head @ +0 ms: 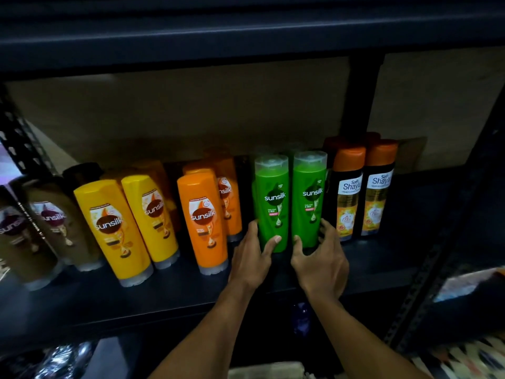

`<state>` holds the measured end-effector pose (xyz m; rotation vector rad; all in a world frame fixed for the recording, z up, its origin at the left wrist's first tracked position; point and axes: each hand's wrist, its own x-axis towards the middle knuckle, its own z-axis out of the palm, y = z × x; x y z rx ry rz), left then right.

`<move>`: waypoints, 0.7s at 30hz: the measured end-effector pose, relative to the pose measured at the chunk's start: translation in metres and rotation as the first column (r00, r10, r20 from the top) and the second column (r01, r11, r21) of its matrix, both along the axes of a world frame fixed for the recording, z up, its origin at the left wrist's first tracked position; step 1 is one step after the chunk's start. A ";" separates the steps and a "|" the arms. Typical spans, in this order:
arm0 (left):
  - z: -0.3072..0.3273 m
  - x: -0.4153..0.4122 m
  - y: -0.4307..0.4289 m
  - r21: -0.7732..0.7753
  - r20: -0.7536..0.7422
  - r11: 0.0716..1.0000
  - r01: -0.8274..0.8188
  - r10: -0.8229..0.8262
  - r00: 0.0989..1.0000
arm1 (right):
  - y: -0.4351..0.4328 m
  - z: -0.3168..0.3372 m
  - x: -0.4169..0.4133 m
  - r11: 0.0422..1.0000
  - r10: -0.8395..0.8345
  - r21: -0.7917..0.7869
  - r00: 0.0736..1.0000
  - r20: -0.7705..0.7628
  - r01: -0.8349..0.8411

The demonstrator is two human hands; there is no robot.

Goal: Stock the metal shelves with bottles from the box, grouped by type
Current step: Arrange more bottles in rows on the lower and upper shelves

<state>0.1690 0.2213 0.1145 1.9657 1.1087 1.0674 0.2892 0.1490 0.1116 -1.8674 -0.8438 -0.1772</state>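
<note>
My left hand [252, 253] is wrapped low round the left green bottle [273, 203], thumb on its front. My right hand [319, 258] grips the right green bottle [310, 198] the same way, its fingers tucked in at three o'clock between that bottle and the black bottles with orange caps [348, 198]. The hands sit side by side, close but apart, each clamped on its own bottle. Both green bottles stand upright on the shelf board [136, 305], touching each other, with more clear caps dimly visible behind them at twelve o'clock. I judge the stocking well along: from nine o'clock towards three the row runs brown bottles [52, 222], yellow bottles [109, 228], orange bottles [200, 220], green, then black, each kind kept together. The box is not in my view, so I cannot tell how many bottles are left. For room, there is a gap at nine o'clock beside the orange bottles where my left fingers fit, while the three o'clock side is tight. Bare board lies at six o'clock up to the front edge, so I would mind that lip when sliding anything forward. The upper shelf [246, 36] sits well above the caps, and more bare board runs beyond the black bottles.
</note>
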 end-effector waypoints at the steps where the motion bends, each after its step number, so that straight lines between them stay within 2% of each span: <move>1: 0.000 0.000 0.000 0.006 0.000 1.000 -0.003 0.003 1.000 | 0.000 0.000 0.000 1.000 0.002 0.000 1.000 0.003 -0.002; 21: 0.001 0.000 0.001 -0.016 0.002 1.000 -0.001 0.001 1.000 | 0.000 0.001 0.000 1.000 -0.001 -0.002 1.000 -0.013 0.001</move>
